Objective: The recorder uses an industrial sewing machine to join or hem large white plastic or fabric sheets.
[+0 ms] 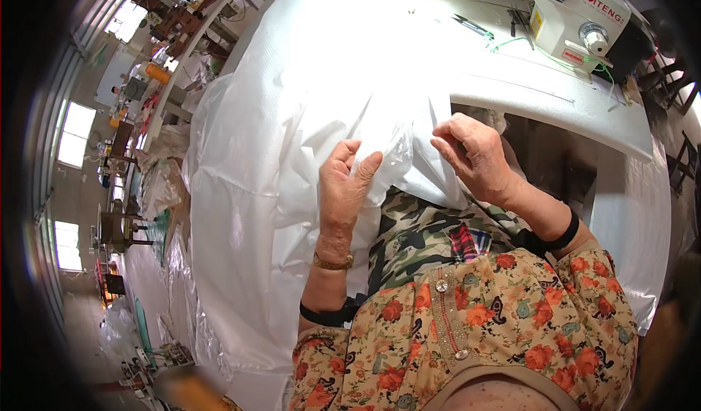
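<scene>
A large white plastic-like sheet [241, 148] spreads over the table and hangs in folds across my lap. My left hand [345, 188] is closed on a fold of it, thumb and forefinger uppermost. Beside that thumb the material bunches into a crinkled, shiny, see-through piece [398, 155]. My right hand [478, 155] is raised at the sheet's right edge, fingers curled in a pinch; whatever is between the fingertips is too small to make out. Beyond both hands stands a white sewing machine [555, 24], its needle area brightly lit.
On the machine bed lie dark-handled thread snips [473, 25] and a green thread [511, 43]. The white table edge [555, 111] runs along the right, with a dark opening below. Other work tables and wrapped plastic bundles [161, 184] stand at the left.
</scene>
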Demonstrator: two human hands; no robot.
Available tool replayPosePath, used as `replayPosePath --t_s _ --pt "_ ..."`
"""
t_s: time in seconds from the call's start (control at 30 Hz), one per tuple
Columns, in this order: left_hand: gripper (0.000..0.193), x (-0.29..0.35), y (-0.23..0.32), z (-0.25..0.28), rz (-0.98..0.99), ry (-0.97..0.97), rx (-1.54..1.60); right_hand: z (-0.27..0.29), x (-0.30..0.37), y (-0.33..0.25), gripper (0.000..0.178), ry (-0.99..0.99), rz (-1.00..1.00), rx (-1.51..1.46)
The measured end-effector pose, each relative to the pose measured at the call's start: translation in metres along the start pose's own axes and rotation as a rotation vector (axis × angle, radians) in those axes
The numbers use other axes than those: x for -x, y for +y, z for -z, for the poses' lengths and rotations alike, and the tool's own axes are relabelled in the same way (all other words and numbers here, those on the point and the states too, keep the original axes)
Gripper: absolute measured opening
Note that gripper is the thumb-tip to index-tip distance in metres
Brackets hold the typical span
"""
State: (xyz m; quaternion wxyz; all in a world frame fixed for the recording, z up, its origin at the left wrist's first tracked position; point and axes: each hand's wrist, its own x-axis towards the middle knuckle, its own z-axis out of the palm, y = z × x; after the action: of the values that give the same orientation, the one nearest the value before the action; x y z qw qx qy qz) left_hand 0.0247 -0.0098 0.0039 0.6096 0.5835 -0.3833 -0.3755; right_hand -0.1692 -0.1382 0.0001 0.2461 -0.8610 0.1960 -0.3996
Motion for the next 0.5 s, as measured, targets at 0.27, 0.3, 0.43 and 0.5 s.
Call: replayPosePath --t_s 0.27,0.3,0.43,0.5 --pt "0.039 0.01 0.009 -0.019 -0.344 0.156 -0.864 -0.002 -0.071 0.002 0.048 -0.442 0.01 0.332" --pt "0.039 0.008 0.01 -0.02 -0.346 0.152 -0.861 -0.004 -0.077 0.01 0.048 -0.441 0.007 0.335" --pt "0.027 0.006 0.009 -0.017 -0.373 0.198 -1.039 -0.009 -0.091 0.015 0.053 -0.716 -0.049 0.298" --pt "0.023 0.007 0.009 -0.015 -0.434 0.225 -1.088 -0.007 -0.096 0.006 0.052 -0.871 -0.187 0.174"
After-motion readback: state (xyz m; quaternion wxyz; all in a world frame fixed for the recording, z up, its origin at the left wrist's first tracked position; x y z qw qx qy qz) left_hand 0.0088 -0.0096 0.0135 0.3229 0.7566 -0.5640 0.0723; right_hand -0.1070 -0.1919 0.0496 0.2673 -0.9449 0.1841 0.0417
